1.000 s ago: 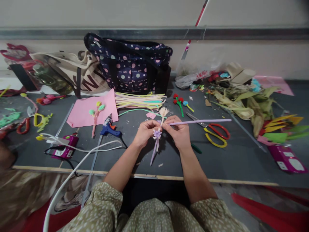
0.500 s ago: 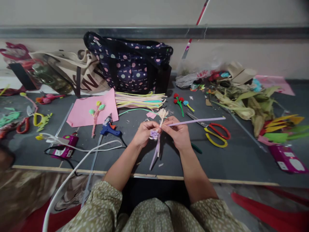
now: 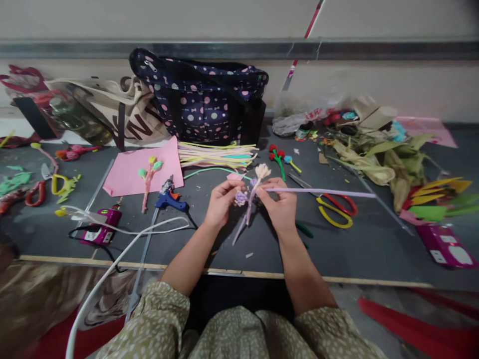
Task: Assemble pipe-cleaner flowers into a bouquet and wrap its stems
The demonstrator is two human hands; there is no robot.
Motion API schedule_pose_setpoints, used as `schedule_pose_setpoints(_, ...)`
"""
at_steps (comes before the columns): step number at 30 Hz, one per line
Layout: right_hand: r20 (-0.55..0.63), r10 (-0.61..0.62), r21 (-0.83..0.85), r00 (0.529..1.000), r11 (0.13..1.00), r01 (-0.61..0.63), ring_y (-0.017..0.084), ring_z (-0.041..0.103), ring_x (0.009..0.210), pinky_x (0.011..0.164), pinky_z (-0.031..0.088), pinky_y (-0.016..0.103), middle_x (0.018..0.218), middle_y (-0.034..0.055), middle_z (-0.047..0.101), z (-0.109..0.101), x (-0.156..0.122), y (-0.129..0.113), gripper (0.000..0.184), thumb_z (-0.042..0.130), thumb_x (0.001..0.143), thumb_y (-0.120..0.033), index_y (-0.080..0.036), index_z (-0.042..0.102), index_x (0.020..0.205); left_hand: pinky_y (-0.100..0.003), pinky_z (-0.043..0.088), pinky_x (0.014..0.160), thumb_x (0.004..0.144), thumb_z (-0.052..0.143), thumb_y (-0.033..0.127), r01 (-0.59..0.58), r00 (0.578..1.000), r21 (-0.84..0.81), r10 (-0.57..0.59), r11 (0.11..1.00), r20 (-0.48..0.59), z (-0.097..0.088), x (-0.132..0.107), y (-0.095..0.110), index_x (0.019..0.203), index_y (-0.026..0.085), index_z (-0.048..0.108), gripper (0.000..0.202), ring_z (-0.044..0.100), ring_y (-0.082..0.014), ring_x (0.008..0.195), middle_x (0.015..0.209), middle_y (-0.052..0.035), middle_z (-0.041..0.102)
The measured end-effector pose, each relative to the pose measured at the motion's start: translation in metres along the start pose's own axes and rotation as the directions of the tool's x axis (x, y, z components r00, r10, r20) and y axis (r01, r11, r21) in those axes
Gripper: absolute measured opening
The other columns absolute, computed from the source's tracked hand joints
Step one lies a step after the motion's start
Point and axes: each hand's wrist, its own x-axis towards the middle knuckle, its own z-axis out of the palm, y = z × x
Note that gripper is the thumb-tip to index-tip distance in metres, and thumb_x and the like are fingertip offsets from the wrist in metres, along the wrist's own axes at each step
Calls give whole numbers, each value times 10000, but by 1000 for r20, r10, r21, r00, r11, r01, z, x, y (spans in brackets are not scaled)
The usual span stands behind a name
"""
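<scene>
Between my hands is a pipe-cleaner flower sprig: a cream flower (image 3: 262, 171) on top, a purple flower (image 3: 240, 198) at its left and a stem (image 3: 249, 212) partly wrapped in purple. My left hand (image 3: 221, 203) is closed, its fingertips pinched at the purple flower. With thumb and fingers pressed together, my right hand (image 3: 280, 204) grips a purple pipe cleaner (image 3: 325, 191) beside the stem. The pipe cleaner's long free length points right, above the red-and-yellow-handled scissors (image 3: 335, 209). My fingers hide part of where it meets the stem.
A blue glue gun (image 3: 170, 200) lies left of my hands, near a pink sheet (image 3: 123, 169) with a pink sprig. Behind are a pipe-cleaner bundle (image 3: 217, 155) and a dark bag (image 3: 205, 99). Corn husks (image 3: 374, 164) lie right. A white cable (image 3: 112, 269) crosses the front left.
The sprig has shifted up and right and now leans right. My right hand has moved slightly right, and the purple pipe cleaner reaches farther right. My left hand has drawn slightly away from the stem.
</scene>
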Motion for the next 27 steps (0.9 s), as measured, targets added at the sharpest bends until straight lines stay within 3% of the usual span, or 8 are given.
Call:
schedule_pose_setpoints(2, -45, -10, -62, 999, 998, 7, 184, 613, 816, 796, 492, 339, 814, 24, 619, 1, 0, 0, 91, 689, 808, -253, -223, 698, 723, -211, 399, 533, 768, 711, 343, -250, 949, 124, 269, 960, -165, 0, -5, 1, 923, 176, 693, 228, 554, -98, 635, 846, -44, 676)
schedule_pose_setpoints(4, -73, -26, -92, 997, 996, 19, 183, 614, 811, 780, 497, 333, 810, 26, 618, 3, -1, 0, 98, 688, 809, -255, -223, 695, 717, -239, 447, 631, 818, 669, 329, -468, 820, 315, 539, 826, -192, 1, -12, 1, 913, 186, 686, 172, 583, -124, 727, 849, -45, 665)
schedule_pose_setpoints(7, -77, -48, -108, 996, 993, 39, 181, 616, 809, 775, 499, 332, 803, 28, 620, 5, -1, 2, 99, 685, 818, -257, -221, 697, 726, -274, 454, 656, 841, 652, 276, -644, 680, 511, 731, 569, 44, 4, -20, -2, 912, 197, 689, 113, 583, -131, 693, 825, -46, 688)
schedule_pose_setpoints(9, -78, -60, -122, 995, 991, 51, 183, 615, 811, 780, 498, 338, 801, 27, 624, 5, -1, 2, 97, 682, 824, -258, -222, 698, 735, -295, 462, 672, 850, 642, 258, -677, 650, 584, 736, 448, 190, 5, -21, -5, 925, 204, 693, 105, 609, -147, 706, 837, -55, 714)
schedule_pose_setpoints(14, -79, -100, -168, 992, 982, 85, 188, 612, 812, 788, 496, 348, 799, 21, 630, 6, -4, 4, 95, 669, 837, -261, -235, 700, 751, -334, 453, 765, 884, 605, 280, -644, 669, 714, 657, 276, 349, 5, -16, -8, 950, 208, 696, 134, 632, -181, 804, 866, -61, 727)
schedule_pose_setpoints(19, -49, -143, -225, 989, 966, 129, 206, 621, 845, 803, 500, 368, 815, 29, 631, 10, -10, 4, 100, 657, 851, -275, -248, 700, 765, -316, 397, 710, 890, 599, 314, -568, 691, 802, 637, 185, 342, 3, -16, -6, 889, 207, 709, 153, 558, -184, 785, 792, -55, 670)
schedule_pose_setpoints(23, -36, -182, -251, 983, 953, 168, 221, 618, 878, 835, 490, 394, 833, 37, 633, 12, -13, 8, 76, 661, 846, -271, -255, 700, 783, -311, 383, 703, 890, 600, 308, -545, 706, 812, 636, 208, 310, 3, -16, -6, 868, 205, 711, 153, 532, -176, 765, 778, -45, 655)
schedule_pose_setpoints(27, -8, -181, -270, 983, 947, 172, 226, 606, 881, 836, 479, 399, 830, 33, 628, 12, -13, 10, 70, 662, 843, -283, -268, 706, 790, -305, 395, 705, 893, 593, 290, -541, 754, 769, 603, 340, 263, 3, -14, -4, 815, 207, 704, 160, 539, -164, 745, 764, -33, 657)
